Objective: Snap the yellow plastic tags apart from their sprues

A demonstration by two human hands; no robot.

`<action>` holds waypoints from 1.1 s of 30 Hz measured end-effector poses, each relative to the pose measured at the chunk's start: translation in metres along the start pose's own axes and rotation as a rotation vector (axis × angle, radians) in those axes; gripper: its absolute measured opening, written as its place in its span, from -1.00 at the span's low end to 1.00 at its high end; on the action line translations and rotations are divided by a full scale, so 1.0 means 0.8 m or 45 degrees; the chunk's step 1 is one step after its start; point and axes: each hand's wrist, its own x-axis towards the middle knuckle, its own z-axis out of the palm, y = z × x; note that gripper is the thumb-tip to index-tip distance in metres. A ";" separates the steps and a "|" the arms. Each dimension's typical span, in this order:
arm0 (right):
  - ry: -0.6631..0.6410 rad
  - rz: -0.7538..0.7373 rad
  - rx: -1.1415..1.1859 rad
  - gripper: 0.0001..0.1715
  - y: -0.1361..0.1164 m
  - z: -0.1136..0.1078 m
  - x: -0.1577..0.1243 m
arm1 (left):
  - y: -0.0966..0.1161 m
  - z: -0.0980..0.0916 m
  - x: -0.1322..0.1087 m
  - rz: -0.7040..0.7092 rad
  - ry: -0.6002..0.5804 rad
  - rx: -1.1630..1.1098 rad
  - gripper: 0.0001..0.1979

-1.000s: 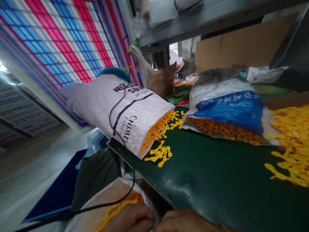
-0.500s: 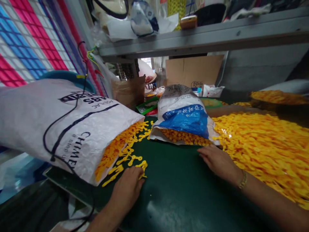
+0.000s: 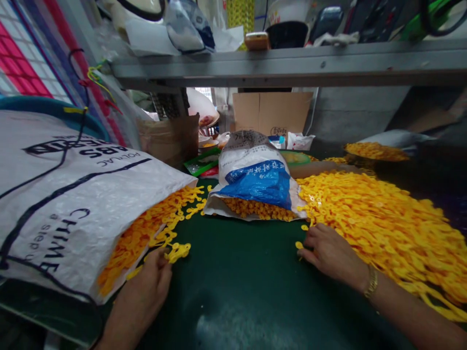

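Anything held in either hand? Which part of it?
Left hand: fingertips are at the edge of a yellow plastic cluster, but a hold can't be told. Right hand: nothing visibly held, resting on the green mat.

Soft, fairly bright light falls across the scene, its source out of view. The yellow pieces (image 3: 383, 233) look vivid, and a pale patch of glare lies on the green mat (image 3: 277, 301) near its bottom edge. Dim shadow gathers beneath the shelf (image 3: 292, 63) and toward the right edge. Wide-angle distortion stretches the white sack (image 3: 73, 194) at the left edge, where sharpness softens slightly.
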 end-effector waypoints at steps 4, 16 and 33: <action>0.024 0.022 0.069 -0.65 -0.018 0.016 -0.008 | 0.019 -0.005 0.002 0.181 0.156 0.172 -0.60; -0.088 -0.077 0.416 -0.66 -0.024 0.002 -0.054 | 0.106 0.021 -0.016 0.671 -0.210 -0.195 -0.62; 0.143 0.200 1.002 -0.79 -0.056 0.035 -0.069 | 0.259 0.118 -0.036 0.278 -0.802 -1.706 -0.28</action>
